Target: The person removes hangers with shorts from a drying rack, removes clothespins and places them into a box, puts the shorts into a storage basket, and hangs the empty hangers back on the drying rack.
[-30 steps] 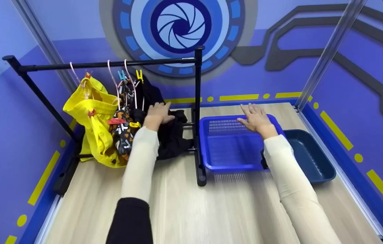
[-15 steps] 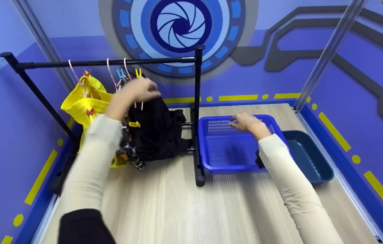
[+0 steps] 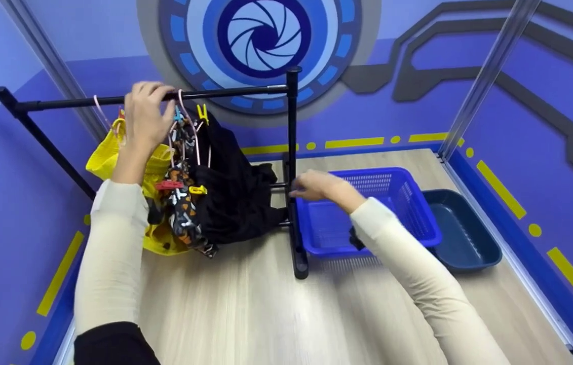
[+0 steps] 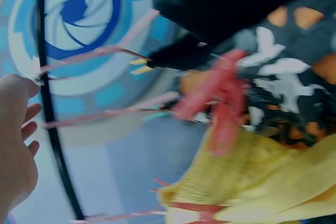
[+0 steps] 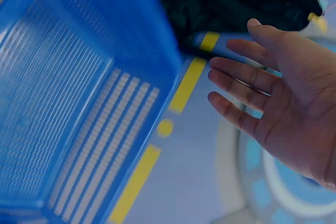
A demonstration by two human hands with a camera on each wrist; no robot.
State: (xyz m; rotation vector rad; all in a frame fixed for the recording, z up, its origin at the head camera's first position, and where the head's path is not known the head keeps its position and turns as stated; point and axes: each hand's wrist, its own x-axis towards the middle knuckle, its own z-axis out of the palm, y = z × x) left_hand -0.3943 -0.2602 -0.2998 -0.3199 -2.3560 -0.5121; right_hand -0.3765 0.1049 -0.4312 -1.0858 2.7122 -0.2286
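Observation:
My left hand (image 3: pixel 147 114) is at the black rail (image 3: pixel 235 93), close to the pink hanger hooks. In the left wrist view its fingers (image 4: pixel 31 114) are loosely bent right beside the rail (image 4: pixel 50 103), and nothing shows in its grasp. From the rail hang yellow shorts (image 3: pixel 104 154), a patterned garment (image 3: pixel 182 213) in black, orange and white, and a black garment (image 3: pixel 238 197). Red clothespins (image 3: pixel 168 185) and yellow clothespins (image 3: pixel 198 190) are clipped on. My right hand (image 3: pixel 316 185), with spread, relaxed fingers in the right wrist view, is over the left edge of the blue basket (image 3: pixel 367 251), holding nothing.
Right of the basket sits a dark teal tub (image 3: pixel 461 233), partly behind it. The rack's right post (image 3: pixel 292 137) stands between the clothes and the basket, its foot (image 3: pixel 300 266) on the wooden surface (image 3: pixel 245 309). Blue-purple panels enclose the back and sides.
My left hand has left the black garment and gone up and left to the rail. My right hand has moved left across the basket toward the rack post.

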